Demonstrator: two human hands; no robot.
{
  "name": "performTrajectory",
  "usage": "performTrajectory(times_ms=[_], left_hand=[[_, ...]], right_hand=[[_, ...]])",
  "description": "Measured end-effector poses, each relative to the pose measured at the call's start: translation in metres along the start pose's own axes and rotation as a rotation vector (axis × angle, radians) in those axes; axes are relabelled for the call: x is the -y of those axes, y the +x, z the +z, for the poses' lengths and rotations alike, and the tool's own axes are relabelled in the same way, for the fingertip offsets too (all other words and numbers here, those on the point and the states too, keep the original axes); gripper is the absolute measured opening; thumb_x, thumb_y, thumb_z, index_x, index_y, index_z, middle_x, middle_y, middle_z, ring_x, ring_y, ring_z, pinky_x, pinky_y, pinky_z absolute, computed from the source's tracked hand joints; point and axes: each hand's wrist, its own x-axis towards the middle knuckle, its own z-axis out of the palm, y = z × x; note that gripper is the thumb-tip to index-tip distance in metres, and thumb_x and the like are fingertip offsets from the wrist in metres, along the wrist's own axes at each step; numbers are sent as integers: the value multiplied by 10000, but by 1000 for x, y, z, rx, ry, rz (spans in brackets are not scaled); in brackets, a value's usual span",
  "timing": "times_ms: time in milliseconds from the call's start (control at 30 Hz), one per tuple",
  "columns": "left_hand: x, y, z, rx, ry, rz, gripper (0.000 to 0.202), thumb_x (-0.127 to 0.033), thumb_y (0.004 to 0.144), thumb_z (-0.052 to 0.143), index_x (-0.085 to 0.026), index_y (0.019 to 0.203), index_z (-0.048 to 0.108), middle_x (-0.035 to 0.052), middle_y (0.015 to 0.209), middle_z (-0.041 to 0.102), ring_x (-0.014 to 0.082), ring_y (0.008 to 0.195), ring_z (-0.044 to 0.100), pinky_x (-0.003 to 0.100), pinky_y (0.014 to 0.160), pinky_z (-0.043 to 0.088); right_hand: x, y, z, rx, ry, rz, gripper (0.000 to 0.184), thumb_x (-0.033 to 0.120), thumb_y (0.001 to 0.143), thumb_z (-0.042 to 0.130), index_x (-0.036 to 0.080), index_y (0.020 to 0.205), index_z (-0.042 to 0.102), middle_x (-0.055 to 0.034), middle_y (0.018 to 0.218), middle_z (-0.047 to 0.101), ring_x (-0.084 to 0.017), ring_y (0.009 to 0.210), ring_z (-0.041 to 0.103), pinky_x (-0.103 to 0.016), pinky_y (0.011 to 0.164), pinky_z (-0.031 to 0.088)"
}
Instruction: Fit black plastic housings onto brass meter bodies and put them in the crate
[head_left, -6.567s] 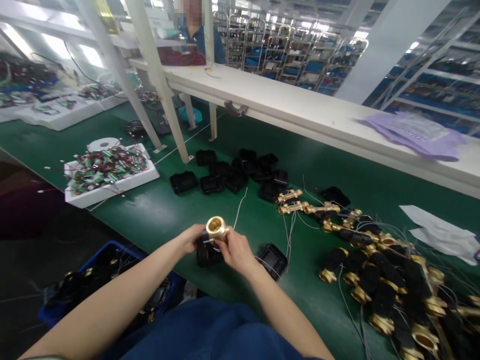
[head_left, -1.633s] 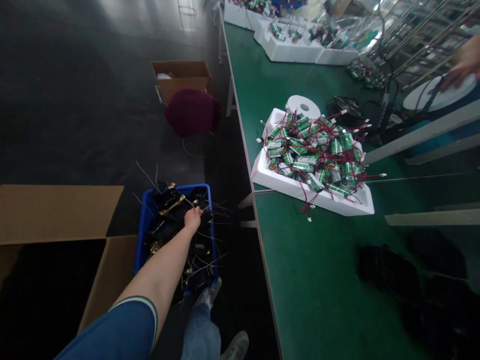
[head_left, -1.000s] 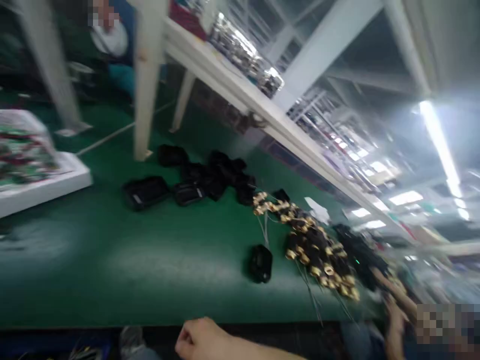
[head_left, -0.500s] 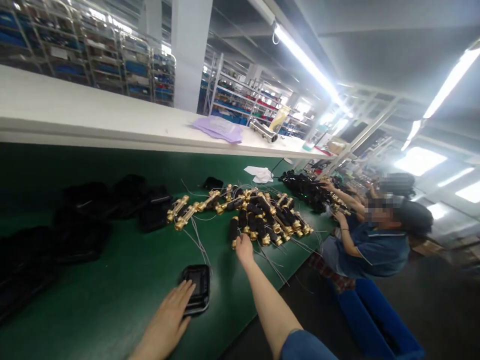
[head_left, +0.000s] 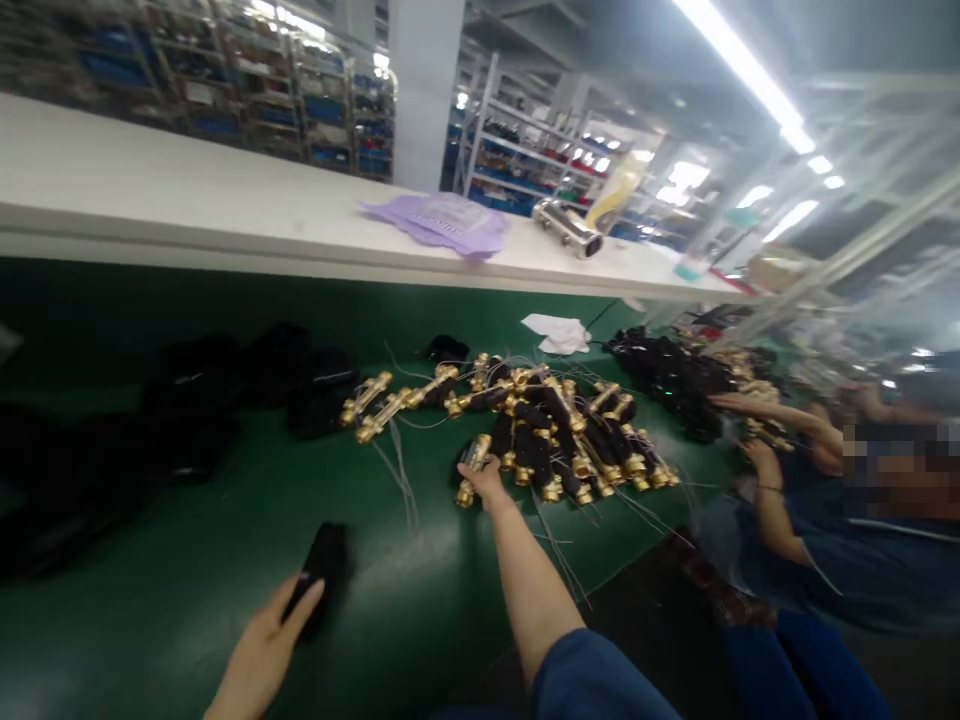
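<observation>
My left hand (head_left: 262,635) grips a shallow black plastic case (head_left: 330,560) over the green table, thumb on the near side and the other fingers behind it. The case is tipped up on edge and slightly blurred. My right hand (head_left: 486,482) is closed on a brass pipe fitting (head_left: 474,462) with a dark part along its side, at the left edge of a pile. That pile of brass fittings (head_left: 555,425) has black sleeves and thin grey wires trailing out. A few more brass fittings (head_left: 382,412) lie to its left.
Several black cases (head_left: 187,440) lie at the left. A white shelf (head_left: 225,225) spans the back, bearing a purple bag (head_left: 450,225) and a metal cylinder (head_left: 566,230). White paper (head_left: 559,333) sits behind the pile. At the right, a co-worker (head_left: 825,510) reaches toward black parts (head_left: 667,380).
My left hand has picked up the black case from lying flat and moved left with it. My right hand has turned the fitting at the pile's edge. The view has shifted.
</observation>
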Motion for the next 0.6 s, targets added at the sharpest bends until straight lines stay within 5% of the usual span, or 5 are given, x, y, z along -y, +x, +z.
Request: performTrajectory(times_ms=[100, 233, 467, 600], left_hand=[[-41, -18, -24, -44, -609, -164, 503, -510, 707, 607, -169, 1077, 600, 116, 1099, 636, 284, 1049, 575, 426, 866, 499], [-51, -33, -47, -120, -921, -231, 333, -386, 762, 587, -173, 1016, 614, 99, 1023, 659, 245, 892, 631, 342, 691, 544], [-44, -54, -74, -201, -887, -357, 353, -437, 789, 577, -123, 938, 637, 85, 808, 674, 189, 658, 617, 284, 562, 515], [-46, -66, -86, -309, -796, -251, 496, -561, 706, 617, -109, 909, 626, 65, 713, 643, 187, 623, 592, 277, 538, 495]], right_hand=[[-9, -8, 7, 29, -15, 56, 733, 230, 554, 760, 82, 1176, 402, -157, 1054, 604, -208, 928, 589, -272, 730, 459], [-17, -22, 18, 186, -2, 144, 396, 286, 526, 757, 104, 817, 560, -97, 730, 625, -210, 690, 596, -293, 578, 433], [-14, -112, 62, 524, 149, 113, 368, 416, 555, 714, 122, 744, 600, -27, 614, 597, -129, 534, 542, -255, 529, 415], [-4, -181, 103, 671, 210, 32, 401, 454, 567, 701, 126, 767, 586, -1, 602, 578, -107, 511, 513, -231, 508, 402]])
